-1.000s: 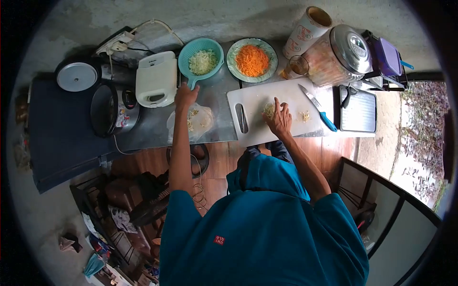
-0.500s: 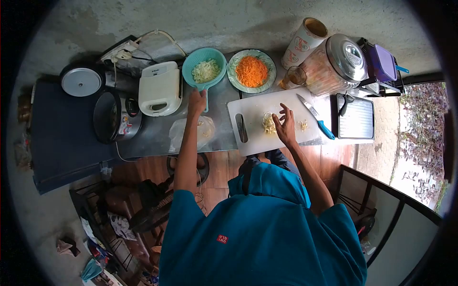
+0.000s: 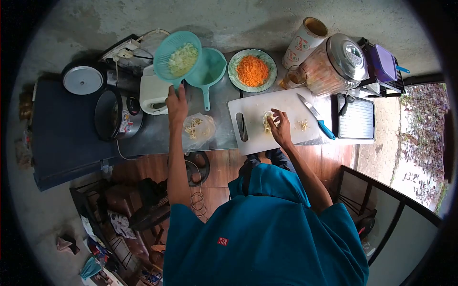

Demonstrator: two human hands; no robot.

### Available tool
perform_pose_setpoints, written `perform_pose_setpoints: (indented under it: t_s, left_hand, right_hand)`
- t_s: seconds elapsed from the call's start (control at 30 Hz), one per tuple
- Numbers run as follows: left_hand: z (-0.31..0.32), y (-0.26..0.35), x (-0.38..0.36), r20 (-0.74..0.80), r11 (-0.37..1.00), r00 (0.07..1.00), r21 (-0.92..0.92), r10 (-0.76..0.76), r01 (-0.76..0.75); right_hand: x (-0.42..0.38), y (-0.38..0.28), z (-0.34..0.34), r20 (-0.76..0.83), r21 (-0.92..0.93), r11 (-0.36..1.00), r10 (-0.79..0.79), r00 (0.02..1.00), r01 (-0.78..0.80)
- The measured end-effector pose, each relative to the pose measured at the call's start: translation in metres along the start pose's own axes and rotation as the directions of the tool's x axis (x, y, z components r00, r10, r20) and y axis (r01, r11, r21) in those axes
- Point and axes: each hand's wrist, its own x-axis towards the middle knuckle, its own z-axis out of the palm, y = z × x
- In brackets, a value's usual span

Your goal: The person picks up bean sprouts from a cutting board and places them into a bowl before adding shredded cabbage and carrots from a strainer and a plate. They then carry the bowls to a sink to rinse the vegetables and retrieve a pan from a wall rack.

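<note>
My left hand (image 3: 177, 104) grips the handle of a teal colander (image 3: 163, 56), raised and tilted over the white appliance (image 3: 151, 90). Pale shredded vegetable (image 3: 183, 59) lies in it. Beside and partly behind it stands a teal bowl (image 3: 210, 70) with a handle. Over the white cutting board (image 3: 255, 106), my right hand (image 3: 280, 125) has curled fingers at a small pile of pale pieces (image 3: 267, 123); whether it holds any is hidden. More pale bits (image 3: 304, 125) and a blue-handled knife (image 3: 315, 113) rest on the board.
A plate of shredded carrot (image 3: 252, 71) stands behind the board. Right of it are a glass (image 3: 294, 77), a paper tube (image 3: 303, 44) and a large jar (image 3: 329, 66). A plastic bag with scraps (image 3: 200, 131) lies left of the board; a black pot (image 3: 112, 116) stands farther left.
My left hand has lifted the colander out of the teal bowl and moved it left, uncovering the bowl. My right hand has shifted slightly left and down, its fingers more curled.
</note>
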Motion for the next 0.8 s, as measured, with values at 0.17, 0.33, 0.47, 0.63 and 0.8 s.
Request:
perform_pose_setpoints:
  t_s: [0.17, 0.33, 0.47, 0.63, 0.8]
  left_hand:
    - [-0.042, 0.019, -0.011, 0.069, 0.957, 0.964, -0.119, -0.257, 0.264]
    - [-0.074, 0.046, -0.042, 0.067, 0.893, 0.918, -0.216, -0.390, 0.395]
    - [-0.087, 0.061, -0.067, 0.023, 0.790, 0.865, -0.397, -0.501, 0.468]
    - [-0.098, 0.064, -0.080, 0.010, 0.671, 0.796, -0.532, -0.605, 0.516]
    - [-0.091, 0.059, -0.071, 0.039, 0.682, 0.823, -0.538, -0.567, 0.496]
  right_hand:
    - [0.032, -0.028, 0.059, 0.308, 0.225, 0.956, 0.114, 0.944, -0.189]
    - [0.087, -0.056, 0.213, 0.422, 0.465, 0.790, 0.200, 0.884, -0.400]
    - [0.108, -0.116, 0.215, 0.565, 0.649, 0.438, 0.271, 0.779, -0.622]
    - [0.099, -0.117, 0.184, 0.422, 0.704, 0.552, 0.182, 0.888, -0.447]
    - [0.032, -0.142, 0.041, 0.478, 0.695, 0.622, -0.023, 0.878, -0.361]
